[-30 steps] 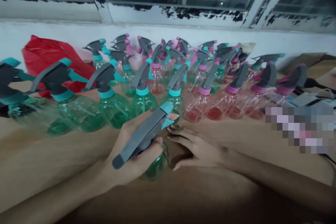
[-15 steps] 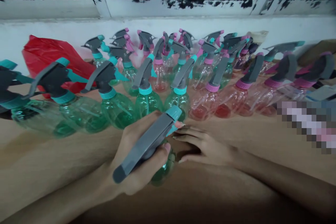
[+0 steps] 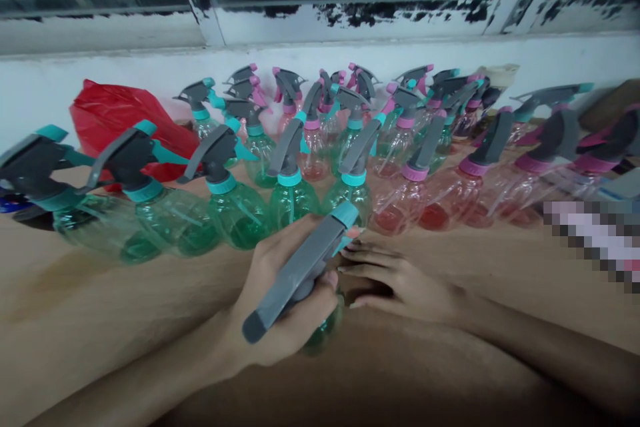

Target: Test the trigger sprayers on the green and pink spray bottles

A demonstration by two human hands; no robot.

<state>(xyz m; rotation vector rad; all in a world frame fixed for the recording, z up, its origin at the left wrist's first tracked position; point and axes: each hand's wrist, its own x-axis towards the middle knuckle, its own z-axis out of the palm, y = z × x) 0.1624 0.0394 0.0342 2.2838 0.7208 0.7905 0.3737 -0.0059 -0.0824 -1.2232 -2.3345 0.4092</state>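
Observation:
Near the front of the table, my left hand (image 3: 295, 300) is wrapped round the head and neck of a green spray bottle. That bottle has a grey trigger head (image 3: 300, 273) with a turquoise nozzle (image 3: 345, 215), pointing away and to the right. Most of its green body (image 3: 325, 330) is hidden beneath my hand. Just right of it, my right hand (image 3: 395, 277) lies low over the table, fingers stretched toward the bottle and holding nothing. Whether its fingertips touch the bottle is hidden. A row of green spray bottles (image 3: 240, 213) stands right behind my hands.
Pink spray bottles (image 3: 435, 203) continue the row rightward, with several more bottles (image 3: 313, 147) behind. A red plastic bag (image 3: 125, 117) lies at the back left of the wooden table (image 3: 165, 307). Behind stands a white wall (image 3: 150, 73) under windows. A blurred patch (image 3: 595, 233) covers something right.
The whole view has shifted, so the bottles and hands appear farther right. My left hand keeps its hold on the spray bottle, and my right hand stays beside it.

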